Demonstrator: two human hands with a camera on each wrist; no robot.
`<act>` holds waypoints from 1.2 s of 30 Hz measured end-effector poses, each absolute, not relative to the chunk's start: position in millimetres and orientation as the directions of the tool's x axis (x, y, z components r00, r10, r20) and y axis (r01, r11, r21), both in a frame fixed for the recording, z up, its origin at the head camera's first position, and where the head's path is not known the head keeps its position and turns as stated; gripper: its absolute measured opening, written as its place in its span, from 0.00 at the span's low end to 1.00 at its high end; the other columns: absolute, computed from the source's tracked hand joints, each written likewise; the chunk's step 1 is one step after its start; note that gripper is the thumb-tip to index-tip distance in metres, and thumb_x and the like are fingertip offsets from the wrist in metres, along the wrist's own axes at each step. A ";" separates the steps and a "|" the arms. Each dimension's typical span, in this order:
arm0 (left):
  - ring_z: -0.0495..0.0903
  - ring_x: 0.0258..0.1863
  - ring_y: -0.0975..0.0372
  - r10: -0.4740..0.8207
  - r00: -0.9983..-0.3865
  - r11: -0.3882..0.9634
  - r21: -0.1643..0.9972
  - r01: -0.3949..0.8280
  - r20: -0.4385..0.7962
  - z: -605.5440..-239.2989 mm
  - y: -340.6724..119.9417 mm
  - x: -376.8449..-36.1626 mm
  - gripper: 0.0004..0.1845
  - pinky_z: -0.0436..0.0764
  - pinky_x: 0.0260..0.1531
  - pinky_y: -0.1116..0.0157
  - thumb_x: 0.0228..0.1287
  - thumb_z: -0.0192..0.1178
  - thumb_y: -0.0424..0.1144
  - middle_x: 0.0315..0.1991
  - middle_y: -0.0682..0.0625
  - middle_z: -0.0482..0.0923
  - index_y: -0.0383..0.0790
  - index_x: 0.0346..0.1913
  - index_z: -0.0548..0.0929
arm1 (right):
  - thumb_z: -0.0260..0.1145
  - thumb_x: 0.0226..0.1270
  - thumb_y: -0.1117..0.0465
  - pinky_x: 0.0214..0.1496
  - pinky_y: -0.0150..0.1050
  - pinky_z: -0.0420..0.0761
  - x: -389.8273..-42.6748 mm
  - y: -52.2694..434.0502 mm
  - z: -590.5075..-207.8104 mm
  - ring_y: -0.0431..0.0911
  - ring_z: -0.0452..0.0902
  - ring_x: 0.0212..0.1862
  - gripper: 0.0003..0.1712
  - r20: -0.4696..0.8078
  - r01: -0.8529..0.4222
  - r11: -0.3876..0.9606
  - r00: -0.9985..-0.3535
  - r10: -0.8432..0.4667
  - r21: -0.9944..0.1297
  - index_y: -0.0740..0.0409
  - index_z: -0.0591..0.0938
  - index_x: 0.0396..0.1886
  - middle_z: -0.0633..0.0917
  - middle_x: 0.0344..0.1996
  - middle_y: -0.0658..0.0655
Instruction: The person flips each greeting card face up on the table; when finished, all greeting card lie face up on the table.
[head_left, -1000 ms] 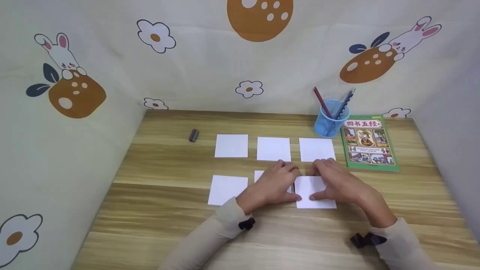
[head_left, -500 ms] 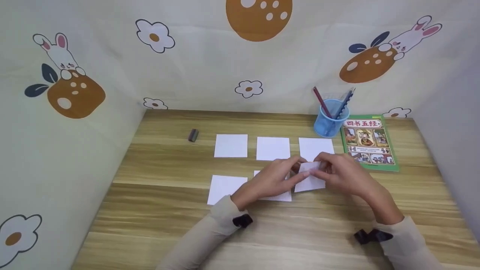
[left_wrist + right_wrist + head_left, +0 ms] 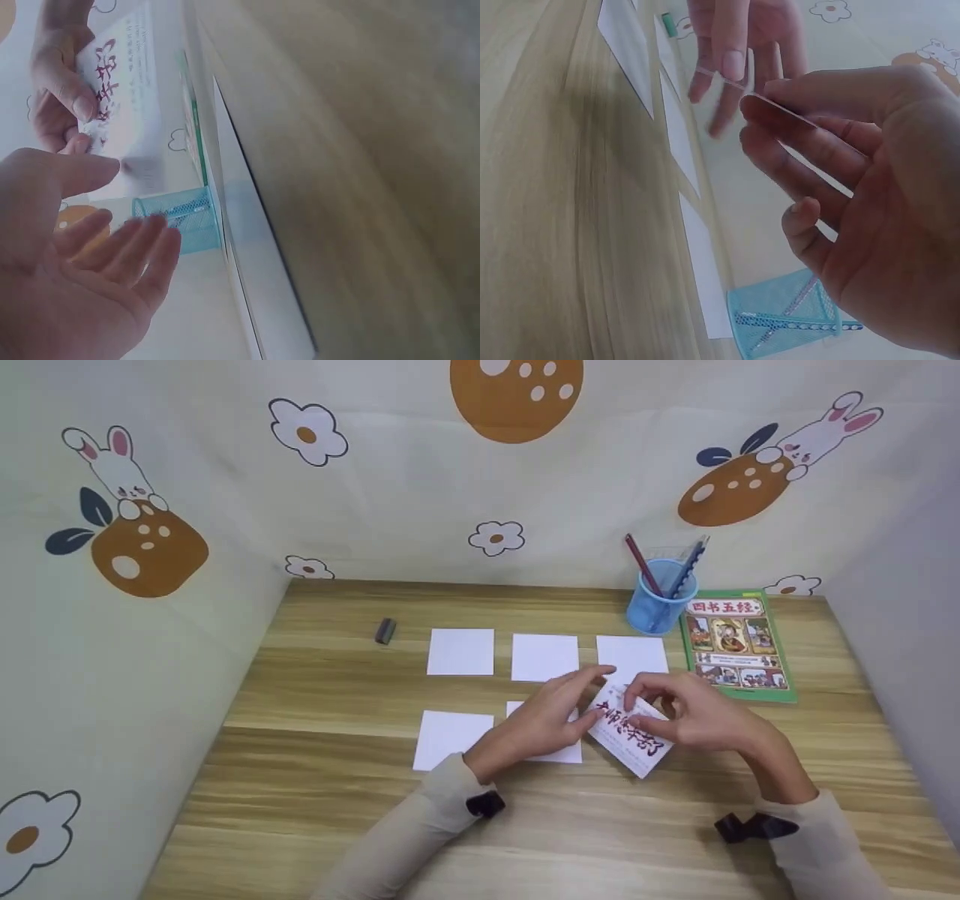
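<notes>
The right hand (image 3: 694,718) pinches the printed card (image 3: 630,731) clear of the table (image 3: 315,780), thumb on its red writing; the card tilts, its long axis running from the far left down to the near right; the left hand (image 3: 544,720), fingers straight and holding nothing, sits just beside its far-left corner, above 1 of the blank cards (image 3: 460,652).

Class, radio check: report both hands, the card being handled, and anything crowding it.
Right hand pinches the printed card, lifted and face up. Left hand open, fingertips beside its edge. Five blank cards lie on the table; nothing blocks.
</notes>
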State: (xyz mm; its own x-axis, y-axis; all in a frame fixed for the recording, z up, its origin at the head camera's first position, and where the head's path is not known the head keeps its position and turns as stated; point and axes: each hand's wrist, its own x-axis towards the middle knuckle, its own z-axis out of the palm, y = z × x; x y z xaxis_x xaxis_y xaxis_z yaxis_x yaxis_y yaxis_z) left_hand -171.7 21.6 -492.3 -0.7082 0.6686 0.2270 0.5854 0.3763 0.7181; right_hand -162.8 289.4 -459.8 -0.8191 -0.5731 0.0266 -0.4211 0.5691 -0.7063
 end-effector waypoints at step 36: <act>0.68 0.82 0.57 0.778 -0.623 0.549 0.566 0.616 -0.077 -492.0 15.9 -163.4 0.28 0.67 0.83 0.61 0.79 0.63 0.47 0.80 0.47 0.72 0.47 0.77 0.76 | 0.84 0.62 0.46 0.43 0.38 0.80 -178.5 303.9 -484.2 0.44 0.80 0.40 0.19 -0.151 -0.300 0.794 -0.887 -0.436 -0.528 0.50 0.88 0.46 0.88 0.38 0.49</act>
